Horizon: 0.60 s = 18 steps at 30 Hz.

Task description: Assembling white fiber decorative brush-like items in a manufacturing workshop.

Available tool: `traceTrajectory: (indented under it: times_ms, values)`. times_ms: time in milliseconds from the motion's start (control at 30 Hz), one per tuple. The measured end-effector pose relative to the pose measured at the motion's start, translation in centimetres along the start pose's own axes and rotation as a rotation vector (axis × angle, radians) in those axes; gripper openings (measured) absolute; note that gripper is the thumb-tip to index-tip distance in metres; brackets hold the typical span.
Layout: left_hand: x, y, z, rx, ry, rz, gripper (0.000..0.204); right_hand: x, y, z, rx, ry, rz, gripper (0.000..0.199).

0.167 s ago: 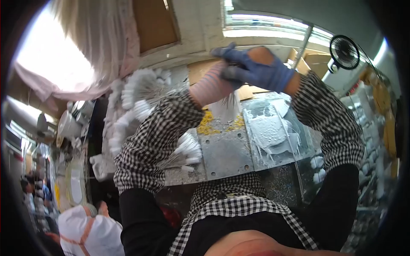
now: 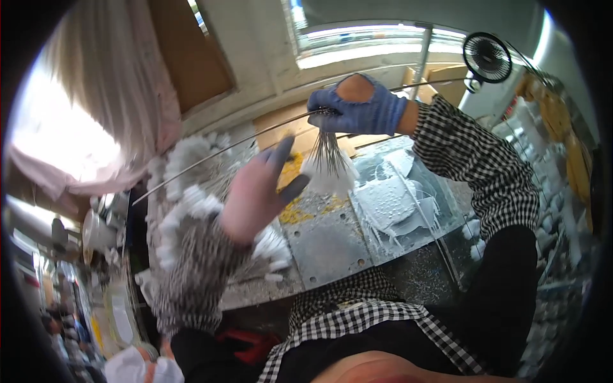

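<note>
Cluttered bench (image 2: 285,288) below, thin dark wires (image 2: 328,153) (white-ended) fan downward.

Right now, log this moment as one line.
right hand: closed on white-tipped wire bundle; left hand: open, beside bundle; thin rod: crossing at right hand

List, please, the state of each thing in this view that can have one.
Right grip, closed on the thin wires
Left grip, open, holding nothing
Thin wires, hanging from the right grip, white ends downward
Long rod, slanting, reaching the right grip
White paste, spread unevenly
Metal plate, lying flat
Yellow bits, scattered
Fan, running or not: cannot tell
</note>
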State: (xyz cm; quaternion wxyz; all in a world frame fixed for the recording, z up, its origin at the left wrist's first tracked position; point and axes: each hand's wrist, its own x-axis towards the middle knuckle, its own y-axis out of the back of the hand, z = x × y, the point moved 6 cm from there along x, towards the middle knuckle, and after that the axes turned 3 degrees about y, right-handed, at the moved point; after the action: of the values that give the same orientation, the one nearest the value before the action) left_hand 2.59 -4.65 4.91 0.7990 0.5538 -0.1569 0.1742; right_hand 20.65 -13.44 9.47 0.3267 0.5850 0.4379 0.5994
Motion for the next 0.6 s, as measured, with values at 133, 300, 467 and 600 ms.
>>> traceTrajectory:
  times_ms: [133,300,467,600]
  values:
    - [-1.2,7.9,-2.0,0.768,-0.146,0.381,0.062,0.9,1.2,3.1,-0.044,0.040,0.069,0.028]
    - [-1.6,7.8,-11.1,0.301,-0.002,0.262,0.022,2.0,1.2,7.5,-0.309,-0.060,-0.063,0.036]
    - [-4.1,9.0,-19.4,-0.046,0.199,0.276,0.018,1.2,2.2,16.9,-0.365,-0.200,-0.035,0.036]
    - [-1.9,6.7,-20.6,-0.336,0.312,0.225,0.021,0.4,2.5,25.3,-0.392,-0.240,-0.001,0.035]
